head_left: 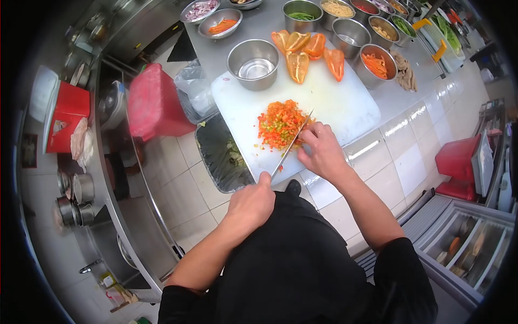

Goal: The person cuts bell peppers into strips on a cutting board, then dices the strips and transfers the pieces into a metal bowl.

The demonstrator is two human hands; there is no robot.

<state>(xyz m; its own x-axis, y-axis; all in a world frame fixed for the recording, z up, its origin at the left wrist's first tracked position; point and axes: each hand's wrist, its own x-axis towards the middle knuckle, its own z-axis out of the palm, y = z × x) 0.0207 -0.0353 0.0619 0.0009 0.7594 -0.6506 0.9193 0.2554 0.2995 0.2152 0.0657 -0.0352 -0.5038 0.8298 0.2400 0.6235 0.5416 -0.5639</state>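
Note:
My left hand [252, 203] is closed round the handle of a knife [287, 151]. The blade slants up and to the right, along the right side of a heap of finely diced orange, red and green pepper [276, 123]. My right hand [322, 148] is curled beside the blade, thumb and fingers drawn together; whatever they pinch is hidden. Under the heap lies a white cutting board [353, 110]. Cut-open orange peppers [297, 66] rest at its far edge, beside a steel bowl [252, 73] with nothing visible inside.
Several steel containers of cut vegetables, one with orange strips [376, 65], line the counter behind the board. A crumpled brown cloth [406, 72] lies at the right. Left of the board are a black-lined bin [208, 154] and a red bin [154, 102]. An open refrigerated drawer [467, 245] stands lower right.

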